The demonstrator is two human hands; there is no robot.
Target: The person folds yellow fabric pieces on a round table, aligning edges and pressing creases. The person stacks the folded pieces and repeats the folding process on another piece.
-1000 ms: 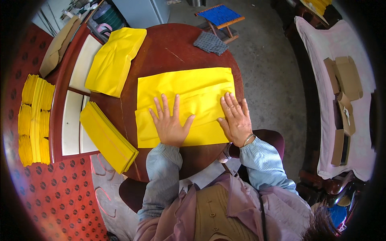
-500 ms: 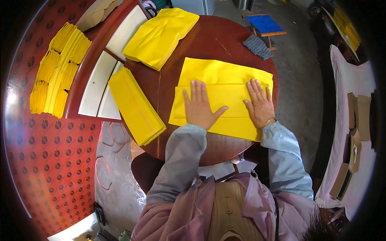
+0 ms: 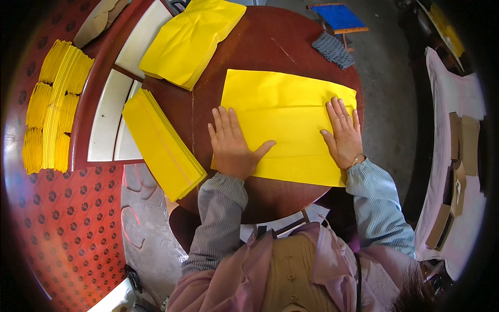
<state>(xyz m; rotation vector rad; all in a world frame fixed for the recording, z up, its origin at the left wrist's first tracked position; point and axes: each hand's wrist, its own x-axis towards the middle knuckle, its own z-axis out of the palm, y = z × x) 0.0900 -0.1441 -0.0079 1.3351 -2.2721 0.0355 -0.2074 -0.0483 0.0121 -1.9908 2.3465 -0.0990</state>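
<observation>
A flat yellow sheet [image 3: 291,138], fabric-like and marked with crosswise creases, lies before me on a round red-brown table [image 3: 265,41]. My left hand [image 3: 233,145] presses palm down at the sheet's left edge, fingers straight and thumb spread toward the middle. Near the opposite edge, my right hand [image 3: 344,132] rests flat on the yellow material, its fingers extended. Neither hand grips anything. Left of the sheet sits a narrow stack of folded yellow pieces [image 3: 162,143] with a faint pink line along the top. Farther back is a wider, rumpled yellow pile [image 3: 192,41].
A grey knitted cloth [image 3: 332,50] lies at the table's far right edge, near a blue-topped stool [image 3: 339,17]. Bundled yellow stacks [image 3: 56,109] stand at left on a red patterned surface [image 3: 73,218]. Cardboard boxes [image 3: 457,182] rest on pale cloth at right.
My hands have spread farther apart, the left one moving left to the sheet's edge. The inner folded panel's left end no longer stands out. The whole view has shifted slightly.
</observation>
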